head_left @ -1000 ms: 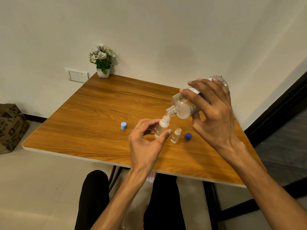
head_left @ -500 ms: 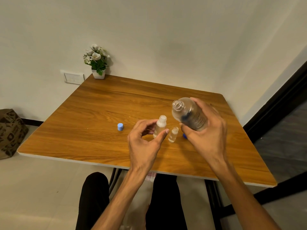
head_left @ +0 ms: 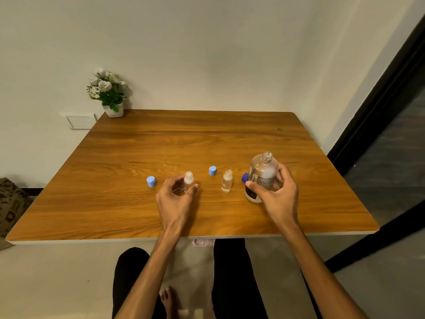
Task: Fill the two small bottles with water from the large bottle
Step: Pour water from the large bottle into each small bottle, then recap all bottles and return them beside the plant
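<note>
The large clear bottle (head_left: pixel 262 173) stands upright and uncapped on the wooden table (head_left: pixel 207 139), with my right hand (head_left: pixel 274 194) wrapped around its lower body. A frosted small bottle (head_left: pixel 188 180) stands open between the thumb and fingers of my left hand (head_left: pixel 176 199). The other small clear bottle (head_left: pixel 227 181) stands free between my hands, uncapped, with some liquid in it. Two light blue caps (head_left: pixel 151 181) (head_left: pixel 212 170) lie on the table. A dark blue cap (head_left: pixel 245 177) peeks out just left of the large bottle.
A small white pot of white flowers (head_left: pixel 108 93) sits at the table's far left corner, against the wall. A patterned brown bag (head_left: pixel 11 203) lies on the floor to the left. My legs show under the table's near edge.
The large bottle went from tilted over the frosted bottle to upright on the table at the right. My left hand stayed at the frosted bottle. The view shifted.
</note>
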Available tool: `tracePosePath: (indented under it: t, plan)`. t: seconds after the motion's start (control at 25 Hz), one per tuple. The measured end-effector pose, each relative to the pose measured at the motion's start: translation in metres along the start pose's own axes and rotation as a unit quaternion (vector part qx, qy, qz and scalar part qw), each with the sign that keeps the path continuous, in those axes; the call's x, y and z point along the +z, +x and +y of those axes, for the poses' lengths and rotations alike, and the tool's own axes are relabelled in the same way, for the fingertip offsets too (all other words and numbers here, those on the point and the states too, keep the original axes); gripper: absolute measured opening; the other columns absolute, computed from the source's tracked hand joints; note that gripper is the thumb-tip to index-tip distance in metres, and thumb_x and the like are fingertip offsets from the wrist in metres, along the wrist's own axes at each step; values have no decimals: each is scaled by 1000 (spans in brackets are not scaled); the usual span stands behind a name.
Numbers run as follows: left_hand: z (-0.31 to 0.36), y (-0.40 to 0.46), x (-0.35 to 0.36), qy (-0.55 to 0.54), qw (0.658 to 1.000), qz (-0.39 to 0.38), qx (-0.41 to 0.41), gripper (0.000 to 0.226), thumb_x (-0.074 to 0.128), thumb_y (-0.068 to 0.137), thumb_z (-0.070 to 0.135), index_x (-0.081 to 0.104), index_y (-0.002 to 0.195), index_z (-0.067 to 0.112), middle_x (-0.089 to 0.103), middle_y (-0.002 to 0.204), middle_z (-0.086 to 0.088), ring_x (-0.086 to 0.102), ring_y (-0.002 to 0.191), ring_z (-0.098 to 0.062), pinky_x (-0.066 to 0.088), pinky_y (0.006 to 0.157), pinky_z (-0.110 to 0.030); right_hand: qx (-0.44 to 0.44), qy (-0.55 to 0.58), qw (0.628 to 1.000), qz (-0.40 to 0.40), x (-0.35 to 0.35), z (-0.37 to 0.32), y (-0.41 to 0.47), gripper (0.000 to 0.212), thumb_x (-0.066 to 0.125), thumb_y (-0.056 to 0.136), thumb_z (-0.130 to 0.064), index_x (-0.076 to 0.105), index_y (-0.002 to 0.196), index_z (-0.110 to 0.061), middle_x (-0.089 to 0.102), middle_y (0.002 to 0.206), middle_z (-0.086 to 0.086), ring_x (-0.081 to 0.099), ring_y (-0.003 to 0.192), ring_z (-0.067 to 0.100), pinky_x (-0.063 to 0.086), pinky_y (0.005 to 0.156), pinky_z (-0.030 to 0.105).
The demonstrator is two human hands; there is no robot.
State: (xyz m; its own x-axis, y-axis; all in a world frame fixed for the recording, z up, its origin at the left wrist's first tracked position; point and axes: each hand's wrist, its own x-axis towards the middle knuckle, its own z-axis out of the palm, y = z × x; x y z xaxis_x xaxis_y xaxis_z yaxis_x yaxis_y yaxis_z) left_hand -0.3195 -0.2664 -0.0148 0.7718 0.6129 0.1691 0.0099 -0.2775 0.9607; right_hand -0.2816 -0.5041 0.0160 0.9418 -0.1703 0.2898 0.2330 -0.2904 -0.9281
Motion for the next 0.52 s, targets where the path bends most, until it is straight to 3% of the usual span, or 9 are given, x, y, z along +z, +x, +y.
tracePosePath:
  t: [0.16,0.36,0.44,0.52]
  plan:
    - [-7,-1,3,19,1000,-5,-9,44,92,79,16,75,119,9,77,108,-4,73,91,-10,64,93,-43,3,12,1000,3,-1,15,-4,77,100,62,-18,60,126,-36,68,114,-25,67,106,-11,58,82,12]
    - [5,-14,1,53,999,5,-4,72,94,75,18,61,139,10,63,136,-9,63,124,-26,55,106,-45,4,20,1000,10,-2,24,-8,77,100,63,-18,61,127,-33,70,114,-25,69,106,-6,60,88,20]
    - [14,-31,0,62,994,44,77,66,91,79,20,61,137,12,56,137,-8,57,128,-25,51,106,-42,4,22,1000,13,-5,26,-8,78,100,63,-20,60,129,-35,68,115,-27,67,107,-10,59,88,19]
    - [32,-44,9,52,976,52,206,41,83,85,20,69,123,14,61,125,-5,59,119,-19,50,100,-36,6,25,1000,15,-10,29,-8,79,100,63,-20,62,130,-29,69,118,-24,67,108,-8,59,88,17]
